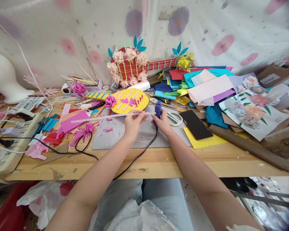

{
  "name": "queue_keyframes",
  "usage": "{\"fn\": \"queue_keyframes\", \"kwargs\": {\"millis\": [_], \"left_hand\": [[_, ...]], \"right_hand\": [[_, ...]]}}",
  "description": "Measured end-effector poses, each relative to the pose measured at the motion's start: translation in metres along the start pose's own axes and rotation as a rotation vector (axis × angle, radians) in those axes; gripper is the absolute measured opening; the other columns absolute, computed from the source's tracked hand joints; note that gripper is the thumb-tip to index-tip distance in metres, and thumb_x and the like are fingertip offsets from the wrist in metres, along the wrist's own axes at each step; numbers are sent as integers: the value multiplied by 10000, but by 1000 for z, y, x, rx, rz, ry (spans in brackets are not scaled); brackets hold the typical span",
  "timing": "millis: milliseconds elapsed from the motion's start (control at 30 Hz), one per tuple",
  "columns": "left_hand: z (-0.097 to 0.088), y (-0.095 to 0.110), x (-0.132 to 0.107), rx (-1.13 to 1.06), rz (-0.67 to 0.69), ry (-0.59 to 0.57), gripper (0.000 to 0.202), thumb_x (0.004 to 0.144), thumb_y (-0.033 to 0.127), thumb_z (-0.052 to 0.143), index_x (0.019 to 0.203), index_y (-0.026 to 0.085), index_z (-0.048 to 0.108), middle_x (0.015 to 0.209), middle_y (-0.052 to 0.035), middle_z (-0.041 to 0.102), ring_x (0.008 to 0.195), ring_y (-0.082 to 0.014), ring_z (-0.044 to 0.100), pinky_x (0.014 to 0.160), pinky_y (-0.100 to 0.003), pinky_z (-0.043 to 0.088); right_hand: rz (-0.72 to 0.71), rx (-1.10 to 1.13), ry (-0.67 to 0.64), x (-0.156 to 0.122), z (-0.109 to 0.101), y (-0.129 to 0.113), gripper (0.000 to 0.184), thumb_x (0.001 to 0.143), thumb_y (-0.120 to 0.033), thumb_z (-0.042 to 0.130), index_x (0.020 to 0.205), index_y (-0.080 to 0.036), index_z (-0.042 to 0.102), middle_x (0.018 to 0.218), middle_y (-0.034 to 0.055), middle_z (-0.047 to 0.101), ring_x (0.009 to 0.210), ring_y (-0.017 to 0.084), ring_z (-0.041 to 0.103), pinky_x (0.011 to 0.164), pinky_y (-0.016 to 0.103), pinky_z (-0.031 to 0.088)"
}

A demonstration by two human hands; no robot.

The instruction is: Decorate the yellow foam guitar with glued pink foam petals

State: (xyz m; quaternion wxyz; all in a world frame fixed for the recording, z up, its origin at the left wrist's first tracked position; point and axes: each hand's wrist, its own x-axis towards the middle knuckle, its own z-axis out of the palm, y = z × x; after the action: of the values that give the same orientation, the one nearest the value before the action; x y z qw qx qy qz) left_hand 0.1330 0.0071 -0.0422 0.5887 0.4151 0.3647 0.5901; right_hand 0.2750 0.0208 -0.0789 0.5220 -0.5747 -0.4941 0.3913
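Note:
My right hand [163, 121] is wrapped round a blue hot glue gun [158, 109], whose black cord runs down and left over the table edge. Between the fingers of my left hand [133, 123] is a long, whitish glue stick [103, 117]. One end of the stick reaches the glue gun; the other points left over pink paper. Whether that end sits inside the gun I cannot tell. Just beyond my hands lies a yellow paper guitar [130, 102] with pink strips and a pink paper flower. Beneath my hands is a grey cutting mat [110, 136] with pink scraps.
White-handled scissors [175, 118] and a black phone [196, 124] lie right of the mat. A red paper guitar [130, 69] leans at the back. Coloured paper [209, 88] is heaped behind right, near a wooden stick [250, 147]. A power strip [19, 138] with cables stands left.

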Motion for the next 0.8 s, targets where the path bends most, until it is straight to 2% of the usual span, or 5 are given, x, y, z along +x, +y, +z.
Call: {"fn": "queue_keyframes", "kwargs": {"millis": [100,267,400,533,800], "left_hand": [[7,-8,0,-84,17,100,278,643,346,742,779,208,543,901,-57,679,955,-220,656,782,-372,536],[5,-11,-2,-188,-25,187,301,591,297,774,743,169,547,797,-35,670,857,-191,677,693,-294,549],[3,-11,-2,-200,-16,208,310,584,291,775,746,156,548,799,-31,673,848,-188,677,666,-279,554],[5,-15,-3,-181,30,212,294,608,294,761,753,162,542,808,-30,669,859,-191,675,659,-286,563],[11,-22,-4,-73,235,198,247,664,319,723,765,173,553,839,-30,644,869,-187,668,600,-265,573]], "right_hand": [[-1,-136,58,0,-2,0,394,724,-419,577,957,-222,329,853,13,573,522,104,551,492,264,452],[-13,-243,35,-1,-1,3,387,735,-408,582,990,-215,364,844,21,586,519,124,552,549,310,467],[-78,-280,52,2,4,14,394,739,-414,579,1020,-211,392,797,28,586,657,191,589,647,375,480],[-186,-346,137,3,7,21,401,742,-397,574,1042,-188,410,978,115,589,909,255,580,777,427,465],[-235,-549,305,-5,13,12,401,792,-334,506,1122,-151,370,1132,189,534,1022,279,544,811,413,444]]}}
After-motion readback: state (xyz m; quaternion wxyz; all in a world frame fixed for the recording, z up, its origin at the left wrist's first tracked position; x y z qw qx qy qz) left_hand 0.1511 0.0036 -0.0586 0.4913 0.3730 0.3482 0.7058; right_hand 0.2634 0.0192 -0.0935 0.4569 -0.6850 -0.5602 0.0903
